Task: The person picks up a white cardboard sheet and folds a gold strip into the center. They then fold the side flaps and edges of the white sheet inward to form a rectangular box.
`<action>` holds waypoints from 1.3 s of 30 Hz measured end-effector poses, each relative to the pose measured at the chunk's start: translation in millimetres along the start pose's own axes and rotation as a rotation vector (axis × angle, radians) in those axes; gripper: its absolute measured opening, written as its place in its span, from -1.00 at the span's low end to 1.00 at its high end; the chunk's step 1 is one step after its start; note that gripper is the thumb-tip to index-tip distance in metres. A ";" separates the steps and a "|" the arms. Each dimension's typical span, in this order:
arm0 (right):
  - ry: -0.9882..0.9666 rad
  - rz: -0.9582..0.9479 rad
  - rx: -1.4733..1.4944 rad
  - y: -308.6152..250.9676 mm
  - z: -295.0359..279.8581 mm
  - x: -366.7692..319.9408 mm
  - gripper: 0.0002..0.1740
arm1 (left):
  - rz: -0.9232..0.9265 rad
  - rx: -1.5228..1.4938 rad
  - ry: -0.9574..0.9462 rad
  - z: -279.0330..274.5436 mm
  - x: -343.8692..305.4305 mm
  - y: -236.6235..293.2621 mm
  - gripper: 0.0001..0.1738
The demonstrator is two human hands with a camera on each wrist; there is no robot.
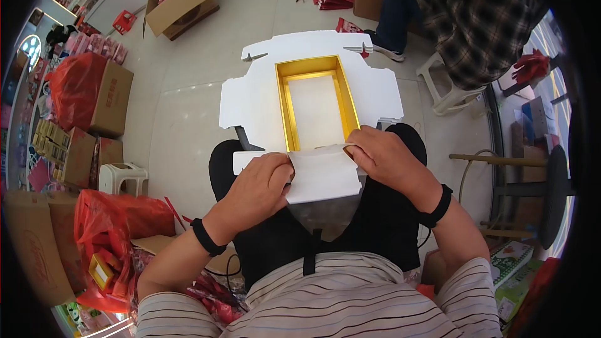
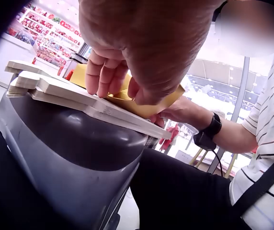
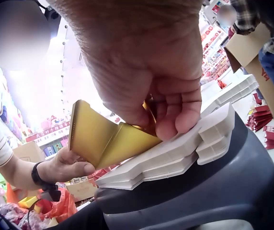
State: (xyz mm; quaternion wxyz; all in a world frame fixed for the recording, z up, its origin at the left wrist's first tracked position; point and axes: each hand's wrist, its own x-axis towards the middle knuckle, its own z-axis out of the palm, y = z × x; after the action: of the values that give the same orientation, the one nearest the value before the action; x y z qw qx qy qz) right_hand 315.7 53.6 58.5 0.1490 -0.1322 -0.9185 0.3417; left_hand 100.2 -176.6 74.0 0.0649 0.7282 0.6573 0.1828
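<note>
A gold cardboard box (image 1: pixel 285 97), partly folded up with walls standing and a pale bottom, lies on a stack of flat white cardboard blanks (image 1: pixel 250 100). Its near end panel (image 1: pixel 325 175) spreads toward the person, white face up. At the left near corner, my left hand (image 1: pixel 266 178) pinches the panel's edge between thumb and fingers. Opposite it, my right hand (image 1: pixel 382 159) pinches the right near corner. In the right wrist view, the panel's gold side (image 3: pixel 113 148) shows a crease, and curled fingers grip the gold card at the corner.
The stack rests on a dark grey rounded support (image 2: pixel 79 134) between the knees. Left on the floor are a white stool (image 1: pixel 122 178), cartons (image 1: pixel 113 100) and a red bag (image 1: pixel 125 213). An open carton (image 1: pixel 181 6) stands ahead; another person (image 1: pixel 476 19) sits ahead right.
</note>
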 end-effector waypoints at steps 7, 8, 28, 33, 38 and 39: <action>-0.021 -0.001 0.001 0.2 -2.8 0.3 -0.89 | -0.064 -0.089 0.095 -1.4 10.3 -16.4 -0.38; -0.019 -0.005 0.004 2.0 -1.1 0.2 -0.88 | -0.023 -0.008 0.131 -5.3 14.3 -20.5 -0.36; -0.168 0.043 0.015 -18.9 -22.2 -28.1 -0.65 | 0.140 -0.172 0.060 1.7 49.4 -15.7 -0.05; -0.100 0.018 -0.100 -11.7 -12.8 -25.5 -0.57 | 0.146 -0.197 0.058 0.5 53.6 -16.3 -0.10; 0.087 0.004 -0.078 -6.4 -3.0 -22.0 -0.65 | 0.150 -0.259 0.068 1.3 61.9 -21.6 -0.11; 0.115 0.001 -0.079 -5.4 -1.8 -21.8 -0.66 | 0.153 -0.293 0.062 8.2 63.6 -24.9 -0.11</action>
State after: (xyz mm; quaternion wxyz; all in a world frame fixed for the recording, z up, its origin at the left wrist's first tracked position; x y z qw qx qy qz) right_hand 335.7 43.2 59.4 0.1958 -0.1577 -0.9212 0.2970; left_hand 84.2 -109.8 69.6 0.1363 0.7530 0.5678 0.3034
